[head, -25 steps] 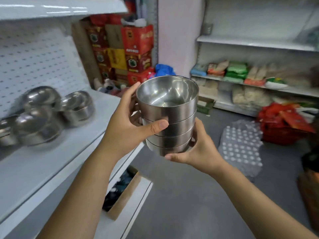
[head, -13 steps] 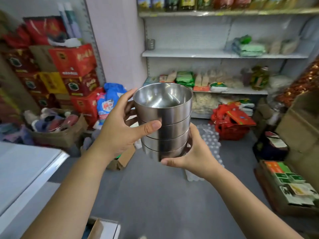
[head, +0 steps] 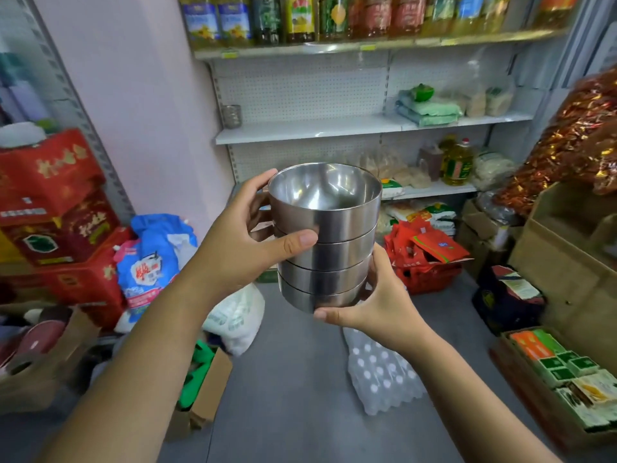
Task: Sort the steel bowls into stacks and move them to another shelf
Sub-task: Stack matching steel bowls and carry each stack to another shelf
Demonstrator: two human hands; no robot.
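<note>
The left grip [head: 240,252] clasped the bowl stack [head: 334,259] high, the right grip [head: 374,305] cupped its base; tilting could slide top bowls off.

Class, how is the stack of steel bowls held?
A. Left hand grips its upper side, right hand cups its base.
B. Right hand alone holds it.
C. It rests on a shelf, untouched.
A: the left hand wraps the upper side of the stack of steel bowls, thumb across the front, and the right hand cups its base.
</note>
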